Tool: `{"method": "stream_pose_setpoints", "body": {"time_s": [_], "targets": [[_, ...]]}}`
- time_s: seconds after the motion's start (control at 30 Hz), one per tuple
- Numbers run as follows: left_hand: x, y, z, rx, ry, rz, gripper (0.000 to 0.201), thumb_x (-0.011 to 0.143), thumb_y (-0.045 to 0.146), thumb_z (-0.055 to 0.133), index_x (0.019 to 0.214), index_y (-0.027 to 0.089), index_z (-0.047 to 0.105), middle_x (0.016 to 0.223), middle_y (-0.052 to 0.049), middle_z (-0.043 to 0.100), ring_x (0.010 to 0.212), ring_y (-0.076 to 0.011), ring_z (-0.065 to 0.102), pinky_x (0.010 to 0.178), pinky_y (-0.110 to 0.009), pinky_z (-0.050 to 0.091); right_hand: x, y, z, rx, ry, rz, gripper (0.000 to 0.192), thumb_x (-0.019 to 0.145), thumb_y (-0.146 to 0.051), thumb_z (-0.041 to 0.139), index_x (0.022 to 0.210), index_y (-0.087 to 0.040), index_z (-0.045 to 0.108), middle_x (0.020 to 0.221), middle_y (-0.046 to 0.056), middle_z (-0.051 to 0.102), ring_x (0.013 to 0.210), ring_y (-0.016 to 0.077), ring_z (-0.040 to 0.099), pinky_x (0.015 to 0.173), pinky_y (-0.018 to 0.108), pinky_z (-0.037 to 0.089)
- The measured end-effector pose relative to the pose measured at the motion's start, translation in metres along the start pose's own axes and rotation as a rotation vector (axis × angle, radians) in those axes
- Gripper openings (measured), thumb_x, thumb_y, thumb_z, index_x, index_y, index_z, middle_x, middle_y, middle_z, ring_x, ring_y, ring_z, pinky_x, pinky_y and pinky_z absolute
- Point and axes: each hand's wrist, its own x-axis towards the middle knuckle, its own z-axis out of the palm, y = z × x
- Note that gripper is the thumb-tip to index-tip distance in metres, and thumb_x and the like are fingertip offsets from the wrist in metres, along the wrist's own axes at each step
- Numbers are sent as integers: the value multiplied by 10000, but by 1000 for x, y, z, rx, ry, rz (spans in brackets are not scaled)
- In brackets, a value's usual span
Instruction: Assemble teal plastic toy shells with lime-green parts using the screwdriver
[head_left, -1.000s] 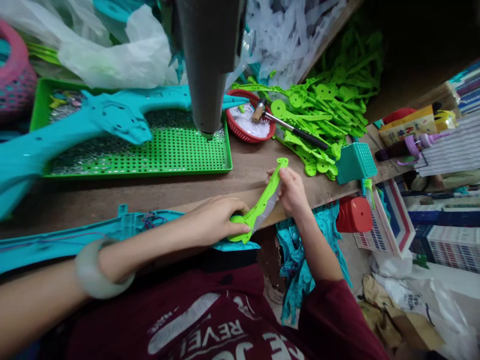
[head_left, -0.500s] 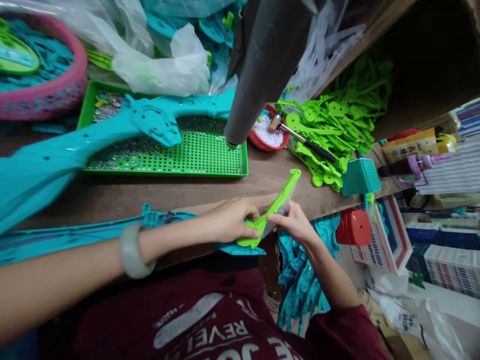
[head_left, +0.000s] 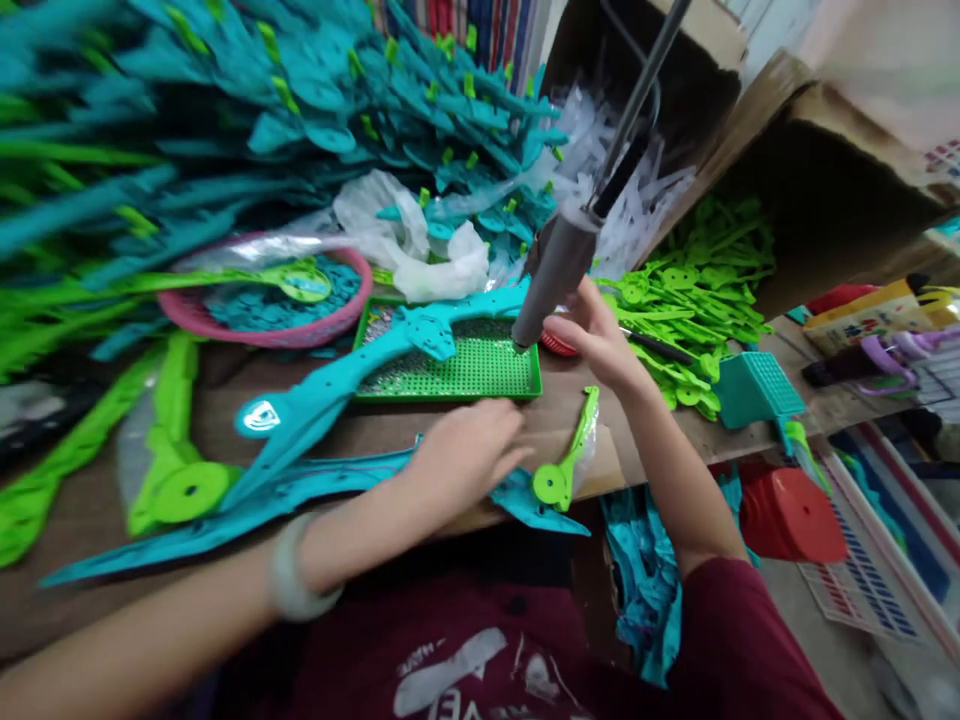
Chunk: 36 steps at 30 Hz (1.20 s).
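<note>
Blurring hides our left hand [head_left: 469, 455], seemingly open on the teal part [head_left: 315, 490]; right hand [head_left: 596, 335] open, green piece [head_left: 568, 465] between.

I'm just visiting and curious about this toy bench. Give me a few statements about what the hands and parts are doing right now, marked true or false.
1. The left hand rests on a long teal part. True.
2. The right hand grips the green lever piece. False: that piece lies on the bench, and the hand is raised near the grey hanging tool.
3. The green tray holds a hammer. False: a teal part lies across it.
4. A pink basket sits left of the tray. True.
</note>
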Motion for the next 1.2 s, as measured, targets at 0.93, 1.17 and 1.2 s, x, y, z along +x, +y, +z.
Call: {"method": "stream_pose_setpoints", "body": {"time_s": [0.93,1.17,1.2], "targets": [[80,-175,-130,544,338,-177,436,974,246,386,1325,54,560,1169,-144,661,1105,-248,598,882,-390,517,-88,-14,-10,309,417,175,353,751,-409,735,1001,-203,593,603,-46,620,504,143,589,507,272,491],[80,-157,-84,392,500,79,436,995,317,413,1328,91,583,1513,-162,508,1407,-270,449,1174,-459,381,-125,-14,-16,148,476,229,377,793,-348,748,1092,-212,562,655,-50,637,568,145,613,564,284,506],[79,-145,-70,363,460,179,428,1002,340,419,1322,122,602,1523,-133,513,1421,-250,447,1196,-437,360,-124,-14,-15,111,508,231,403,779,-326,764,1106,-218,555,658,-57,635,563,140,608,557,278,502]]}}
